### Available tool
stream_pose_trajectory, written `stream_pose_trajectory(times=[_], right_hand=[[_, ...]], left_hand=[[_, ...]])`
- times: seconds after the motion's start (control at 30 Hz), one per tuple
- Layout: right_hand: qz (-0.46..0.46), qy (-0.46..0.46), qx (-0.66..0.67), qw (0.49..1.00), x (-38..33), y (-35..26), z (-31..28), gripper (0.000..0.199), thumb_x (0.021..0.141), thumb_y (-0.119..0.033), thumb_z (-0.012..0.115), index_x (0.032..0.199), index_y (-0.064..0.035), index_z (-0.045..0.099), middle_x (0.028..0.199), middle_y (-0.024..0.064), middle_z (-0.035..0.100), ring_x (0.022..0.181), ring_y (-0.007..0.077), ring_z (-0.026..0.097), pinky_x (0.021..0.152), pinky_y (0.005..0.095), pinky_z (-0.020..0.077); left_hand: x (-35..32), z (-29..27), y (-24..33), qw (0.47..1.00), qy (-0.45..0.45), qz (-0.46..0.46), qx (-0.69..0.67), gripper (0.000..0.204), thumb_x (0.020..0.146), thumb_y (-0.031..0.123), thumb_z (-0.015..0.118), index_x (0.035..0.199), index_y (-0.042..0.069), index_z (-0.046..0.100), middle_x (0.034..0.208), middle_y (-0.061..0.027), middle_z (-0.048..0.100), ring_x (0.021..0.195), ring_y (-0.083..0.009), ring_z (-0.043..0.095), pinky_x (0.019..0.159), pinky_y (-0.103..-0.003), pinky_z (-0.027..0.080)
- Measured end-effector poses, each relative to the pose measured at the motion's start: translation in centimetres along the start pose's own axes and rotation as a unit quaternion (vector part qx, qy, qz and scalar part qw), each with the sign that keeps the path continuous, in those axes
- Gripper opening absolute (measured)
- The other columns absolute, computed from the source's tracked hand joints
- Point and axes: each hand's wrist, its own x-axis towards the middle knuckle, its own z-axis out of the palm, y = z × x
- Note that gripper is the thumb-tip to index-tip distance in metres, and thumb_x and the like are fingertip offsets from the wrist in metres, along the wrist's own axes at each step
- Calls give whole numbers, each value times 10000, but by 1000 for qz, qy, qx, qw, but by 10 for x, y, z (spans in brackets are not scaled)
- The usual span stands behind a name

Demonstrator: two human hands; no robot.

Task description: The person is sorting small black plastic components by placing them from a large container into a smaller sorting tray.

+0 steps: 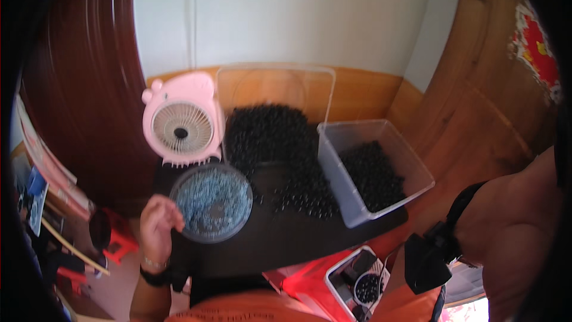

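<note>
- Your left hand (159, 220) is at the near left edge of the round tray (221, 234). The fingers are softly bent. I can't tell if they pinch anything, or if they touch the rim.
- I can't see your right hand, so I can't tell what its fingers do. Only your right arm (512, 226) shows.
- The blue bits (217, 200) are in the tray, just to the right of your left fingers.
- Each bit looks tiny, light and hard, and may slip or roll away. Use your fingertips to pick up a few.
- The tray looks thin and may bend. Hold it by the rim on both sides and keep it flat, or the bits could spill.
- The pink fan (182, 122) stands past your left fingers, right behind the tray. It's in the way on the far side.
- A big heap of black bits (271, 137) is past the tray, to the right of your fingers. Some lie loose on the dark table (268, 238), so a sleeve could knock them.
- Farther right of your fingers is a see-through box (335, 182), with more black bits inside.
</note>
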Motion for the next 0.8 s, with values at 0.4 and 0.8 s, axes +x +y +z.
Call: stream_pose_trajectory(times=[0.4, 0.8], right_hand=[[-59, -130, 139, 980, -108, -253, 259, 619, 768, -311, 656, 1271, 14, 497, 1214, 207, 552, 1155, 350, 504, 976, 400, 409], [-219, -139, 285, 923, -156, -419, 457, 594, 765, -264, 665, 1255, 32, 504, 1194, 202, 566, 1119, 328, 531, 956, 393, 423]], left_hand=[[14, 8, -10, 990, -115, -81, 12, 286, 888, 290, 517, 875, 6, 559, 731, -108, 619, 626, -176, 596, 576, -277, 469], [-5, -11, -5, 989, -95, -117, 8, 226, 879, 208, 533, 863, -10, 591, 740, -116, 623, 636, -176, 590, 594, -280, 463]])
